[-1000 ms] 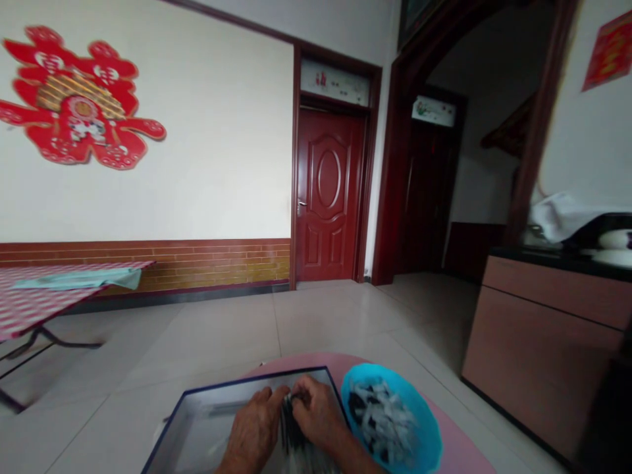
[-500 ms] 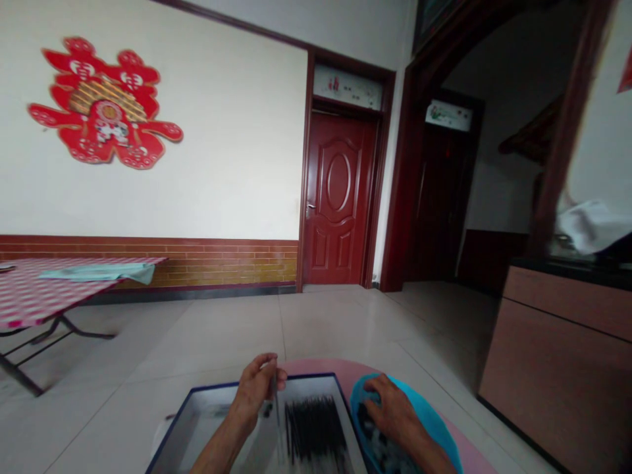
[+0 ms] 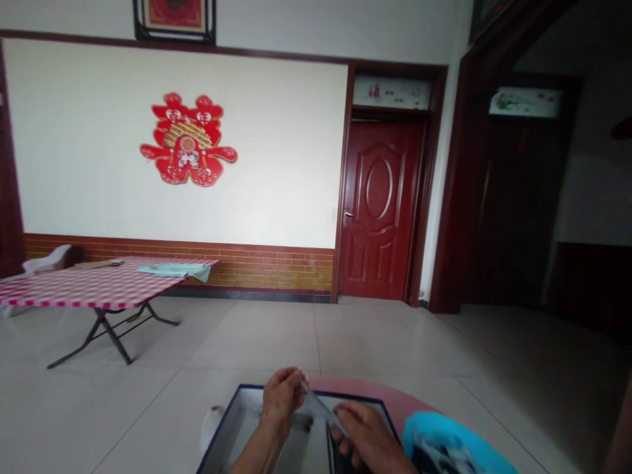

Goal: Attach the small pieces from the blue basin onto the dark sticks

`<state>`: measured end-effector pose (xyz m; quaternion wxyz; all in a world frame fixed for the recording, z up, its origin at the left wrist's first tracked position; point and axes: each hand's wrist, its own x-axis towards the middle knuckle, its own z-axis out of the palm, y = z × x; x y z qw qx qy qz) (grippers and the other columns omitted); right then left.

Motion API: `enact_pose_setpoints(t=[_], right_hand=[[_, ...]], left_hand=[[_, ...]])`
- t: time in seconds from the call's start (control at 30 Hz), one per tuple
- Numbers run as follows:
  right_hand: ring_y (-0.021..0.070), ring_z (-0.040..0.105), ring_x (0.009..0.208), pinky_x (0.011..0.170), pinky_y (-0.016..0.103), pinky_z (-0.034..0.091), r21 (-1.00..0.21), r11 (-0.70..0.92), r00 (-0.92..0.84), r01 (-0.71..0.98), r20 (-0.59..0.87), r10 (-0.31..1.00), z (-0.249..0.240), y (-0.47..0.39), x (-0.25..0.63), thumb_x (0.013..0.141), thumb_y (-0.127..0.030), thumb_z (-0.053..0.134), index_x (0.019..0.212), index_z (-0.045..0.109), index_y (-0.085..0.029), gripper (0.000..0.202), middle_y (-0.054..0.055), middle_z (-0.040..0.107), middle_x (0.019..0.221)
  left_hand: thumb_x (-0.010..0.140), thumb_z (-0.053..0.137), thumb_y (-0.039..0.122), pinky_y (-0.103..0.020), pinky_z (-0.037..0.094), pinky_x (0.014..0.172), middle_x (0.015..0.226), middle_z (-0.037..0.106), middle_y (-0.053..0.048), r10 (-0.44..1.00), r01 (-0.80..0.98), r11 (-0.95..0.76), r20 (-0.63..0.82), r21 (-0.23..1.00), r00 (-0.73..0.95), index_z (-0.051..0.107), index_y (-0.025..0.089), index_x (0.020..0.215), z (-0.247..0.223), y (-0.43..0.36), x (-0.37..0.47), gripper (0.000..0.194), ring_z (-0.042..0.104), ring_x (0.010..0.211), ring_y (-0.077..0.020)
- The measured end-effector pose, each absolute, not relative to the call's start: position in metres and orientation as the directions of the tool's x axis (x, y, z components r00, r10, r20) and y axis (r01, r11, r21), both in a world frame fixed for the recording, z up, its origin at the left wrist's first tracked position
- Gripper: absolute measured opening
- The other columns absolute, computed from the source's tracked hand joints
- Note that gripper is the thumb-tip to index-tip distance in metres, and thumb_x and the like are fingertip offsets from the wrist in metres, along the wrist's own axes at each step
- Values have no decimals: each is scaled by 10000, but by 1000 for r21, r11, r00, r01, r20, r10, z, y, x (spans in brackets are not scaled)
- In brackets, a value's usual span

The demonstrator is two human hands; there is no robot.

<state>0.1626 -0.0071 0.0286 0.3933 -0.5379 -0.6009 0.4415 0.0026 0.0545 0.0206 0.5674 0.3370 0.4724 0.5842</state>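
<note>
Over a blue-rimmed white tray [image 3: 241, 422] on the pink surface [image 3: 399, 409], the left hand [image 3: 279, 400] pinches the upper end of a thin pale strip [image 3: 320, 404]; the right hand [image 3: 366, 431] pinches it lower down. Thin black rods [image 3: 332, 454] lie inside the tray, beside a bright-blue basin [image 3: 429, 421].

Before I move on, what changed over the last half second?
The right hand has left the blue basin, moved left over the tray and taken the lower end of a slanting thin pale strip. The left hand still grips its upper end; before, it held it upright. The view has swung left. Tray and basin stay side by side.
</note>
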Motion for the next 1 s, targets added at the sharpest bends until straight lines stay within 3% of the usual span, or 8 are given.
enact_pose_setpoints(t=[0.17,0.37,0.47,0.57,0.7,0.8,0.9,1.0], right_hand=[[105,552,518,415,184,375,-995,-85,109,53,-79,991,21,2,183,672,-464,565,787,607,-176,312,5,623,642],[154,607,672,585,241,486,-959,-52,266,-278,-129,955,29,-4,192,563,-505,682,837,590,-192,426,28,654,730],[177,615,722,602,251,495,-969,-29,285,-244,-100,953,30,-5,194,549,-523,681,860,600,-191,462,31,654,752],[201,625,762,615,262,498,-995,-33,273,-98,-59,960,27,-3,194,587,-520,636,909,617,-189,462,27,657,747],[210,633,722,569,264,487,-997,-23,241,74,-5,971,22,2,189,603,-476,601,877,625,-190,397,7,646,670],[207,633,670,521,264,475,-988,-7,222,155,28,975,19,5,186,607,-480,565,843,619,-192,376,4,641,624],[205,638,657,518,275,486,-984,-7,202,180,30,979,16,6,185,630,-514,510,840,614,-197,394,23,665,664],[201,641,657,530,283,495,-981,-8,165,194,24,986,11,7,185,666,-516,465,877,604,-190,412,42,681,719]], left_hand=[[508,688,391,-173,303,398,488,521,63,987,-258,139,-155,956,-45,574,157,737,25,55,-2,346,450,417,-71],[476,682,265,-188,302,379,464,533,24,964,-121,171,-141,978,226,593,126,593,34,47,-5,202,426,389,-74],[487,620,166,-187,304,386,465,537,27,923,14,115,-112,993,367,625,124,656,34,41,-4,174,439,399,-83],[552,533,163,-194,321,413,508,551,40,882,265,-43,-89,963,463,645,150,762,33,36,-2,238,444,424,-91],[657,482,191,-217,362,498,523,554,27,890,551,-293,12,781,456,650,180,639,35,27,0,170,500,529,-127],[756,444,244,-272,411,586,599,620,-37,875,744,-450,77,493,478,670,167,662,36,21,4,257,572,622,-189],[844,367,305,-340,439,690,780,671,-125,893,858,-450,119,250,434,680,137,810,31,18,8,357,614,774,-255],[884,334,373,-365,437,749,857,664,-155,917,904,-396,133,165,377,662,125,871,23,19,10,412,609,869,-277]])
